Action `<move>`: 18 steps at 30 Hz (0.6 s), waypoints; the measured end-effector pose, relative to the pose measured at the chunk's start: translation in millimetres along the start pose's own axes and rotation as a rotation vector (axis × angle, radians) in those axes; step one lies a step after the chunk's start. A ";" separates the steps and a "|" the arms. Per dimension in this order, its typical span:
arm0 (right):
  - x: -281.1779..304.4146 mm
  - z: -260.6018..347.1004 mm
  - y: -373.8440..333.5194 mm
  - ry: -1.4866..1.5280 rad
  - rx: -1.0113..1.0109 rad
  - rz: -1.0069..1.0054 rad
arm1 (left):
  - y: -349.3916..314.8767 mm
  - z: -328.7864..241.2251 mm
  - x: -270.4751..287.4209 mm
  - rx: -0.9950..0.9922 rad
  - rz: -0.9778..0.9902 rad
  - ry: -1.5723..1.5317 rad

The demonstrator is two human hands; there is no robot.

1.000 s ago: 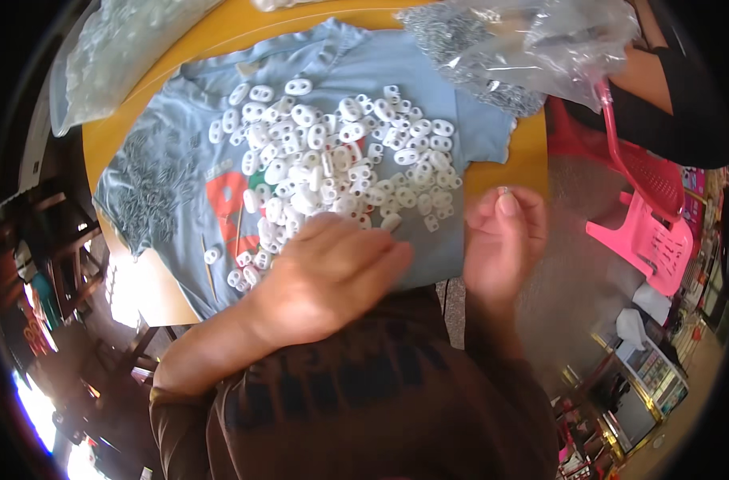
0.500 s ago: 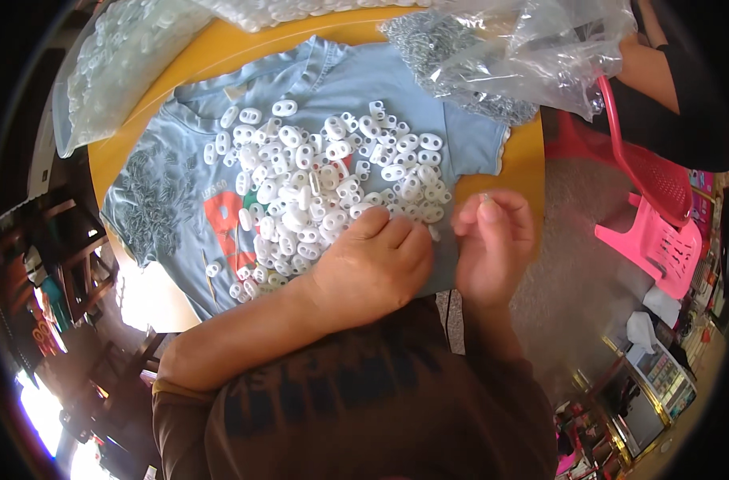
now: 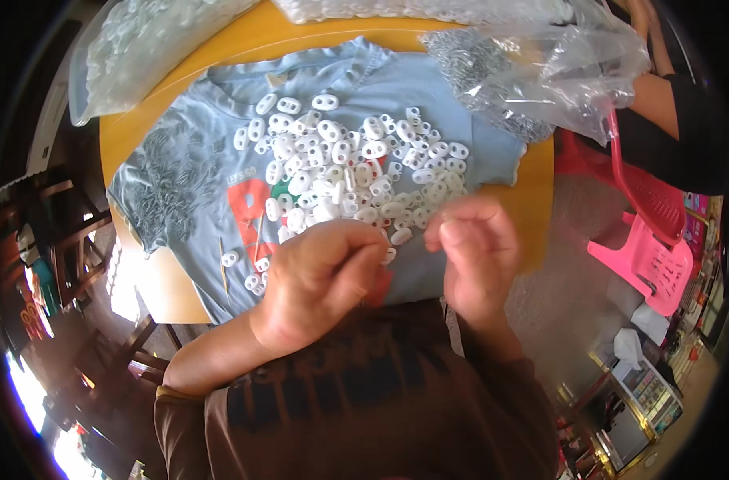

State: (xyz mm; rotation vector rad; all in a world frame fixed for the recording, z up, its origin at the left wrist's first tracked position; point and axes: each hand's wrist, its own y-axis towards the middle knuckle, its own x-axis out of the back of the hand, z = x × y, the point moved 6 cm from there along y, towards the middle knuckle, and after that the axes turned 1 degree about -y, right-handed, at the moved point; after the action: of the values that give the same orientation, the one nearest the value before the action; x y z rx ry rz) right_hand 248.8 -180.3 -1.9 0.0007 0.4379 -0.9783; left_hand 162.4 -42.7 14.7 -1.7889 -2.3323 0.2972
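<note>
A loose heap of small white plastic two-hole cord locks (image 3: 324, 176) lies on a light-blue T-shirt (image 3: 400, 80) spread over the table. My left hand (image 3: 324, 276) is curled closed above the heap's near edge, its fingertips hidden behind the back of the hand. To its right, my right hand (image 3: 480, 252) is raised with thumb and forefinger pinched together, a little blurred. What either hand holds, if anything, I cannot make out. The two hands are apart. Left of the heap is a patch of small grey metal springs (image 3: 168, 180). Two thin wooden sticks (image 3: 223, 268) lie near a few stray locks.
A clear bag of white pieces (image 3: 132, 52) stands at the far left of the yellow table (image 3: 532, 216). At far right, a clear bag (image 3: 564, 80) lies by a pile of grey springs (image 3: 476, 64). Beyond it is another person's arm (image 3: 656, 104). A pink stool (image 3: 660, 276) stands right.
My left hand has moved left and nearer to me, uncovering some of the heap. The right hand has shifted slightly left. The whole view has swung a little.
</note>
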 end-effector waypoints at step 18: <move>-73.5 -12.1 1.3 -0.176 -0.137 0.331 | -32.9 17.2 34.8 0.230 -0.039 -0.673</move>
State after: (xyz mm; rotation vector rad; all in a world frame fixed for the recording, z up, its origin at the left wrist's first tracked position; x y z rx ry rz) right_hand 210.4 -118.3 13.1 -0.1317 0.3291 -0.6152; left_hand 118.3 -18.2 7.9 -1.7034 -2.5815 1.2739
